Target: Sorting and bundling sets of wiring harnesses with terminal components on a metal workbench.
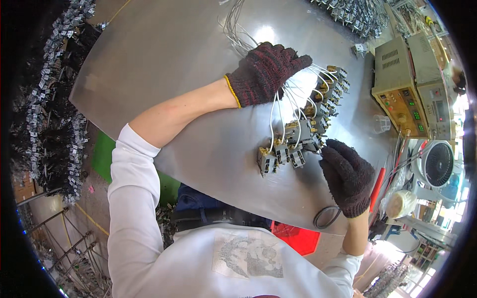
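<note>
My left hand (pixel 271 72), in a dark red-and-black knitted glove with a yellow cuff edge, is closed round a bundle of white wires (pixel 298 94) above the metal table. From under it the wires fan out to several small grey plug sockets (pixel 300 131) with brass-coloured parts, lying in an uneven row. The wires' other ends (pixel 238 30) trail off past the hand toward the table's far side. My right hand (pixel 348 176), gloved in the same dark knit, is beside the row's near right end. Its fingers are loosely extended, with nothing visible in them.
A bench instrument (pixel 402 107) with green digits stands at the right, near a small clear cup (pixel 381 124). A black ring (pixel 327 217) and a red-handled tool (pixel 378 186) lie by the right edge. More wired sockets (pixel 355 17) are heaped at the far right; others hang in racks left.
</note>
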A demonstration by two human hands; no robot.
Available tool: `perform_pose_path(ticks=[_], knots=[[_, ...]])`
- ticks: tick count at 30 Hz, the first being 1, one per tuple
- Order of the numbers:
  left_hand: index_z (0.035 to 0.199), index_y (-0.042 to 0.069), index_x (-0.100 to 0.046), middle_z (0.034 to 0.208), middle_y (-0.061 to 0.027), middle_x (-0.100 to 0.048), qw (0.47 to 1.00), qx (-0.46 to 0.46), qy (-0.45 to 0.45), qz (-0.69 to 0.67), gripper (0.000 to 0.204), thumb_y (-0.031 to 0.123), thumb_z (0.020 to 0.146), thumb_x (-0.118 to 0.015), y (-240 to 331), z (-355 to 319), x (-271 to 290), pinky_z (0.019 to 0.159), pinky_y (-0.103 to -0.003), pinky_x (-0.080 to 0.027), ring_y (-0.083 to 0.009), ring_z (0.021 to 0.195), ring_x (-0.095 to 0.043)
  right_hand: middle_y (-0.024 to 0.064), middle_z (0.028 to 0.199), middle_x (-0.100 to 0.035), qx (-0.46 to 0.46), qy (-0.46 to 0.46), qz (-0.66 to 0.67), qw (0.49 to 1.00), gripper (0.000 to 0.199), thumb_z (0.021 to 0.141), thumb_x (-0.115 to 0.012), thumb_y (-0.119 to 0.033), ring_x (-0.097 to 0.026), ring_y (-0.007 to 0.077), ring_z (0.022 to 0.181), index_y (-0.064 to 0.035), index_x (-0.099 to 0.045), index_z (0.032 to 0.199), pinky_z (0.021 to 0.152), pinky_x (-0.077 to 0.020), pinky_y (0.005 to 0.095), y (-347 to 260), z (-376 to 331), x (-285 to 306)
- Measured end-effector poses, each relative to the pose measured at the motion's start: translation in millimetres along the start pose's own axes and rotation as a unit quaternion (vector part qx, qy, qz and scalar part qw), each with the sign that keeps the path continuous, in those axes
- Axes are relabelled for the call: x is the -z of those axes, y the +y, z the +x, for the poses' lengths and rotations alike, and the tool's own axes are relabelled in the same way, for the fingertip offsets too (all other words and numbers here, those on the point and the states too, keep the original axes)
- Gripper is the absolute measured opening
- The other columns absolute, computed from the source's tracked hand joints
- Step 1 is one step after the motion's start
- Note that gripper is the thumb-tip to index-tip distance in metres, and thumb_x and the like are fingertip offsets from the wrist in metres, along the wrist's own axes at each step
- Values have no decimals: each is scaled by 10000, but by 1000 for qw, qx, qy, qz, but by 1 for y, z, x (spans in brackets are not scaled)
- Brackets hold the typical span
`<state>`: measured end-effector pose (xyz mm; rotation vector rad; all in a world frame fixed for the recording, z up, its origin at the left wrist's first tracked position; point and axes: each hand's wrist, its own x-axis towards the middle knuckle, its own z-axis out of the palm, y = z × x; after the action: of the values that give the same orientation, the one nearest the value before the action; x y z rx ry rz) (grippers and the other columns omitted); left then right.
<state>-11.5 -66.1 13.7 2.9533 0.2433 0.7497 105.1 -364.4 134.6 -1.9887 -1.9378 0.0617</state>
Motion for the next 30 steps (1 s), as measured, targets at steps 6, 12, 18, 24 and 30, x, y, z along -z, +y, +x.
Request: perform_pose_path(ticks=[6, 12, 18, 24, 30], knots=[[1515, 141, -574, 1154, -119, -689, 999, -15, 16, 25, 712, 257, 832, -739, -1, 0, 2, 865, -478, -554, -303, 1014, -695, 143, 1190, -780, 49, -23, -35, 998, 395, 804, -875, -24, -774, 340, 845, -93, -754, 1174, 696, -609, 407, 7, 1, 2], [1530, 119, -556, 1161, -121, -686, 999, -30, 25, 19, 765, 277, 810, -764, -3, -2, 2, 874, -476, -550, -308, 1025, -688, 137, 1195, -780, 48, -33, -30, 998, 389, 815, -864, -14, -772, 332, 845, -80, -751, 1182, 709, -609, 390, 4, 5, 7], [1548, 106, -536, 1166, -120, -684, 999, -27, 29, 19, 841, 341, 784, -800, -3, -3, -2, 872, -480, -541, -297, 1033, -683, 85, 1052, -773, -113, 48, 164, 979, 241, 1013, -717, -34, -691, 124, 777, -12, -750, 1251, 704, -551, 287, -8, 8, 5], [1533, 101, -547, 1177, -128, -682, 999, -26, -9, 31, 829, 370, 792, -804, -2, 4, 3, 871, -473, -537, -300, 1034, -684, 9, 858, -703, -324, 23, 370, 870, 264, 1088, -662, -167, -552, 66, 607, 6, -753, 1266, 562, -441, 232, 3, 23, -9], [1533, 105, -547, 1168, -129, -676, 1000, -23, -3, 1, 808, 361, 809, -796, 0, -2, 11, 870, -467, -535, -292, 1033, -687, 82, 971, -768, -164, -20, 190, 968, 204, 1031, -697, -82, -632, 124, 662, -20, -773, 1210, 626, -520, 285, 0, 38, -4]])
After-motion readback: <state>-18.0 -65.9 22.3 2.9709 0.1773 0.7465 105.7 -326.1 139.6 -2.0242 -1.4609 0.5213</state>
